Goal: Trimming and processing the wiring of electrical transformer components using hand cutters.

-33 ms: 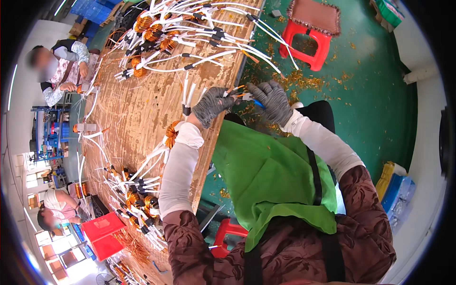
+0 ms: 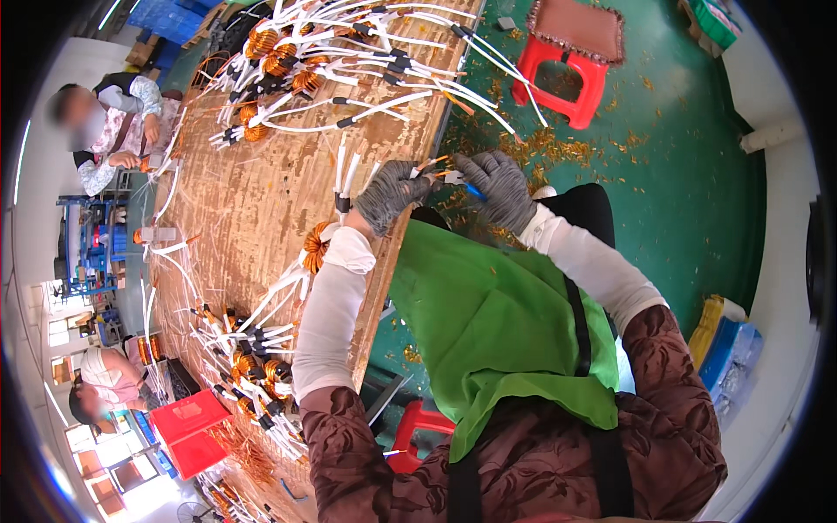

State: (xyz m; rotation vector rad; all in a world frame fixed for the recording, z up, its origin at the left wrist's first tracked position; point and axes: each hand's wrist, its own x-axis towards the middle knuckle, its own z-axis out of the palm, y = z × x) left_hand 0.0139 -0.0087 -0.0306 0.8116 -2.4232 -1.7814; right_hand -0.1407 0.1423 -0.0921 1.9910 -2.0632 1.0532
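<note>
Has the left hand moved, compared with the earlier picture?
No. The left hand sits at the same spot on the wooden table's edge as before.

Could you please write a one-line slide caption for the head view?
Gloved left hand and right hand work a copper coil's leads at a wooden workbench.

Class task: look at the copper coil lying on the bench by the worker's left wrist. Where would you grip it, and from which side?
Probably grip the copper coil across its wound ring, coming from above. It lies on the wooden bench, its white sleeved leads run away toward the far pile, and the left hand and its forearm crowd the bench-edge side.
</note>
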